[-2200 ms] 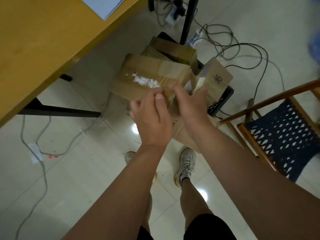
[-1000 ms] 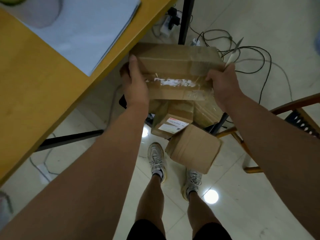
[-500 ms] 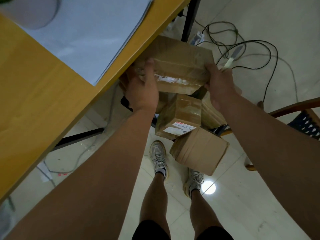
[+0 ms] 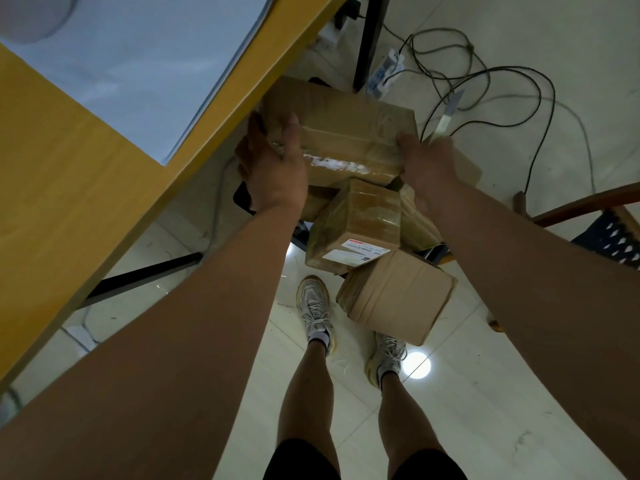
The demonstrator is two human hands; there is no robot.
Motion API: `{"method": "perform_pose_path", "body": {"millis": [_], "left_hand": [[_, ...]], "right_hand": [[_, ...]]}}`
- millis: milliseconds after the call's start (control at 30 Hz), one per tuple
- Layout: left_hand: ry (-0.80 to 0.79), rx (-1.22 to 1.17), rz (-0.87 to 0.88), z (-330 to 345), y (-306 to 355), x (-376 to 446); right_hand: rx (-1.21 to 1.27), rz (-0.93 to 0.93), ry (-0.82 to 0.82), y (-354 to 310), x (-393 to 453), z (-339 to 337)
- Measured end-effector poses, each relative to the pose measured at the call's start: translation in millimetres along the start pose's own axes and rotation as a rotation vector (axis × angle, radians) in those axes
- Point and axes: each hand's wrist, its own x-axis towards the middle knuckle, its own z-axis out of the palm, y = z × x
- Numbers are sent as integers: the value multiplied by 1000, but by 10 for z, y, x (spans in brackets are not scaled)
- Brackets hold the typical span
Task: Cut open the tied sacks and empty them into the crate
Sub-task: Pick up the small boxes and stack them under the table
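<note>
both hands grip a taped cardboard box (image 4: 343, 133) beside the desk edge (image 4: 221, 109): left hand (image 4: 273, 164) on its left end, right hand (image 4: 427, 161) also holding a cutter (image 4: 446, 116). no sacks visible; box looks sealed, so emptying remains.

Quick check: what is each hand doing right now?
Left hand: gripping the left end of the taped cardboard box.
Right hand: gripping the box's right end, also holding a knife.

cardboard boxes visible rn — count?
At least 4: large taped box held by both hands, labelled box beneath it, plain box lowest, another partly hidden behind the right forearm. More may be hidden.
</note>
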Motion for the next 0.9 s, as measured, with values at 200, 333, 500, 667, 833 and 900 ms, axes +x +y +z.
{"method": "perform_pose_path", "body": {"millis": [200, 333, 500, 667, 833, 900], "left_hand": [[-99, 131, -6, 63, -59, 55], [-104, 162, 16, 145, -92, 30], [-116, 185, 5, 170, -125, -9], [-85, 187, 28, 154, -89, -135], [-54, 177, 119, 167, 5, -344], [-62, 198, 138, 176, 55, -422]], "right_hand": [[-152, 48, 101, 145, 175, 93], [-243, 104, 121, 211, 168, 97], [-233, 124, 106, 232, 95, 73], [-321, 99, 114, 178, -20, 31], [-449, -13, 101, 193, -197, -72], [-454, -63, 85, 208, -276, -123]]}}
